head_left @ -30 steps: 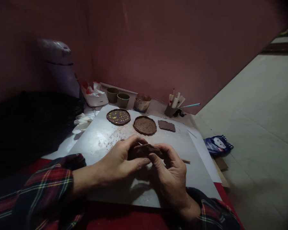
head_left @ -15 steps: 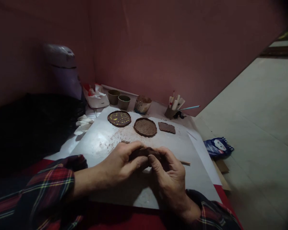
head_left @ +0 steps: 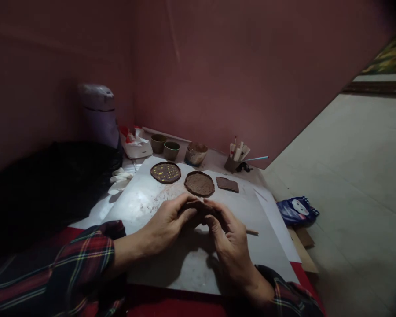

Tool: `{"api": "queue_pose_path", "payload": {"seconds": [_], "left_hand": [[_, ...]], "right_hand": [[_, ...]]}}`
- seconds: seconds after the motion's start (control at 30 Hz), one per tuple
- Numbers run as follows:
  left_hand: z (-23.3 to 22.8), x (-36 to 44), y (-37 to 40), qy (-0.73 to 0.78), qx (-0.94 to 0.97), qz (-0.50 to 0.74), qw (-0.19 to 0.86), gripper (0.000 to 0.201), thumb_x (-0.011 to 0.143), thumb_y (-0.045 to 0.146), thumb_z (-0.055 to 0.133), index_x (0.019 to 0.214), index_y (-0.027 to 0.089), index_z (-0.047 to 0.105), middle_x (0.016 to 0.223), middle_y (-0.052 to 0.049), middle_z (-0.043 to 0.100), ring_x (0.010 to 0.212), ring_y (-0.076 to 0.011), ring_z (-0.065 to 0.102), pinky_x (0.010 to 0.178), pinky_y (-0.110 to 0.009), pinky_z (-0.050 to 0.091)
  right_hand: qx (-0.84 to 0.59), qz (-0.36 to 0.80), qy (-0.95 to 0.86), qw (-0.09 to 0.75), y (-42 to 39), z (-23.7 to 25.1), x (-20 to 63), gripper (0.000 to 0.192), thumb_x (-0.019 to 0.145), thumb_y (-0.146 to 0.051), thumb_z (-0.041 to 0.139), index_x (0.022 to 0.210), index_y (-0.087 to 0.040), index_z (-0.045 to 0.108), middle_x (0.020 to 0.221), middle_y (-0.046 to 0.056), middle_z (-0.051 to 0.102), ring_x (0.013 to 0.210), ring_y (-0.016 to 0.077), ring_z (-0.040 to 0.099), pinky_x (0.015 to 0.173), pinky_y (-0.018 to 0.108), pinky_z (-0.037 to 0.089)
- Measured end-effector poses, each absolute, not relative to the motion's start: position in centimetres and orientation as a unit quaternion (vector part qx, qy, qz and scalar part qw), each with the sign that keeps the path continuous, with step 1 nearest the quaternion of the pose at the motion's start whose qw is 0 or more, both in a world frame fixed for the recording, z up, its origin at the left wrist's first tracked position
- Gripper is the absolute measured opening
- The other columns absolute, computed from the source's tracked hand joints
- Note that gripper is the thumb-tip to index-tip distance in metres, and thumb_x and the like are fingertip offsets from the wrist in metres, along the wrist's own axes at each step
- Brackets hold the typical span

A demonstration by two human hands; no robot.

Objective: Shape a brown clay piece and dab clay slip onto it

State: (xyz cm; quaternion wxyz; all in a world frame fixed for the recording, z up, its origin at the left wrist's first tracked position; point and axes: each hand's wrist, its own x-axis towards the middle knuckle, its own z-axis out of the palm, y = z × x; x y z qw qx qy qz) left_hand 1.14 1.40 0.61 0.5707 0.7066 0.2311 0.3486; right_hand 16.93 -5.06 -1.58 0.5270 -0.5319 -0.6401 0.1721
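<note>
A: How is the brown clay-like piece point(head_left: 202, 208) supported?

B: It is held raised above the white sheet point(head_left: 270, 251), between the two hands, toward the front of the counter point(head_left: 158, 304). Its left end is clamped in the fingers of the left hand point(head_left: 164, 222). Its right end is gripped in the fingers of the right hand point(head_left: 232, 244). Because much of the piece is covered by the fingers, its full outline cannot be told.

A: What is located beyond the hands?

B: Three brown items are laid flat in a row on the sheet. A yellow-marked disc point(head_left: 165, 172) is placed at the left, a plain rimmed disc point(head_left: 199, 183) in the middle and a rectangular slab point(head_left: 227, 184) at the right.

A: What is stationed along the wall point(head_left: 218, 88)?

B: Two cups point(head_left: 172, 152) are set side by side. To their right, a stained container point(head_left: 196, 154) is followed by a tool holder point(head_left: 231, 165), filled with slender tools.

A: And near the right hand?

B: A thin stick point(head_left: 252, 232) is laid on the sheet, partly hidden by that hand. A blue packet point(head_left: 297, 211) is situated beside the counter's right edge.
</note>
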Motion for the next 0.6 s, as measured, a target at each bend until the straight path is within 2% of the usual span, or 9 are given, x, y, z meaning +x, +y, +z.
{"api": "queue_pose_path", "payload": {"seconds": [0.1,0.17,0.23,0.3,0.47,0.53,0.6], "left_hand": [[1.0,1.0,1.5,0.257,0.662,0.377,0.595,0.025,0.092,0.03,0.051,0.111,0.016,0.058,0.1,-0.005,0.067,0.09,-0.0165,0.062,0.075,-0.026,0.05],[1.2,0.9,1.7,0.294,0.62,0.398,0.608,0.032,0.089,0.032,0.055,0.117,0.016,0.055,0.093,-0.004,0.066,0.077,-0.0146,0.061,0.061,-0.023,0.049],[1.3,0.8,2.2,0.313,0.582,0.425,0.619,0.036,0.087,0.035,0.059,0.116,0.015,0.055,0.086,-0.003,0.065,0.066,-0.0118,0.058,0.053,-0.021,0.047],[1.3,0.8,2.7,0.321,0.548,0.458,0.622,0.035,0.083,0.034,0.063,0.11,0.013,0.059,0.084,-0.002,0.065,0.06,-0.0095,0.055,0.052,-0.02,0.047],[1.0,1.0,3.9,0.343,0.479,0.532,0.608,0.027,0.076,0.029,0.067,0.098,0.013,0.063,0.073,0.002,0.062,0.053,-0.0079,0.054,0.048,-0.018,0.047],[0.8,1.0,4.2,0.349,0.463,0.536,0.613,0.026,0.076,0.03,0.065,0.097,0.014,0.062,0.066,0.004,0.059,0.047,-0.0083,0.052,0.042,-0.019,0.045],[0.6,1.0,4.3,0.355,0.447,0.542,0.617,0.025,0.075,0.031,0.064,0.095,0.015,0.061,0.063,0.004,0.058,0.044,-0.009,0.052,0.039,-0.019,0.044]], "right_hand": [[-0.574,0.146,-0.605,0.531,-4.9,-0.3,17.7,0.031,0.092,-0.03,0.054,0.123,-0.024,0.056,0.113,0.007,0.067,0.098,0.0195,0.065,0.08,0.035,0.053],[-0.604,0.085,-0.608,0.509,-4.9,0.7,18.7,0.024,0.091,-0.026,0.054,0.114,-0.022,0.06,0.105,0.006,0.068,0.092,0.0195,0.065,0.075,0.034,0.053],[-0.604,0.024,-0.662,0.443,-4.8,1.5,20.0,0.019,0.089,-0.016,0.049,0.102,-0.02,0.064,0.096,0.006,0.069,0.087,0.019,0.064,0.075,0.034,0.051],[-0.597,0.003,-0.723,0.349,-4.7,1.8,21.0,0.024,0.084,-0.008,0.047,0.098,-0.019,0.063,0.095,0.006,0.069,0.086,0.0191,0.064,0.074,0.034,0.051],[-0.598,-0.072,-0.794,0.085,-4.8,0.8,21.3,0.015,0.085,-0.011,0.05,0.092,-0.018,0.061,0.087,0.007,0.066,0.078,0.0204,0.059,0.065,0.032,0.044],[-0.597,-0.106,-0.795,0.022,-4.8,0.3,21.0,0.017,0.084,-0.006,0.049,0.084,-0.018,0.06,0.083,0.006,0.064,0.072,0.0191,0.056,0.06,0.031,0.038],[-0.591,-0.121,-0.797,-0.002,-4.8,0.1,20.9,0.019,0.081,-0.002,0.049,0.08,-0.017,0.06,0.081,0.007,0.063,0.07,0.0181,0.054,0.059,0.031,0.035]]}}
